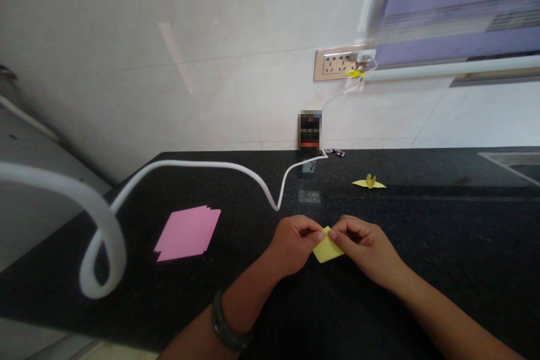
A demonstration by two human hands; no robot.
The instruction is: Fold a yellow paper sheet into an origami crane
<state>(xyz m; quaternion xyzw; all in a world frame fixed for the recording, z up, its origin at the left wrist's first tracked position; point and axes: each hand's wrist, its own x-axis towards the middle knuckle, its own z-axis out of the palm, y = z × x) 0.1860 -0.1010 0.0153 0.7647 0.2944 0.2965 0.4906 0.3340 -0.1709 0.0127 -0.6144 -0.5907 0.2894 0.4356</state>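
A small folded piece of yellow paper [328, 251] is held between both hands, low over the dark counter. My left hand [295, 243] pinches its upper left edge between thumb and fingers. From the other side, my right hand [367, 244] grips the upper right part, thumb on top. The two thumbs are close together near the paper's top corner. Parts of the paper's edges are hidden under the fingers. Farther back on the right lies a folded yellow paper figure [369, 182], apart from both hands.
A stack of pink paper sheets [188, 233] lies on the black speckled counter [253, 191] at left. A thick white cable [198, 164] loops across the counter's left side. A phone-like device [310, 132] leans against the wall below a socket panel [337, 63]. A sink edge [506, 164] shows at far right.
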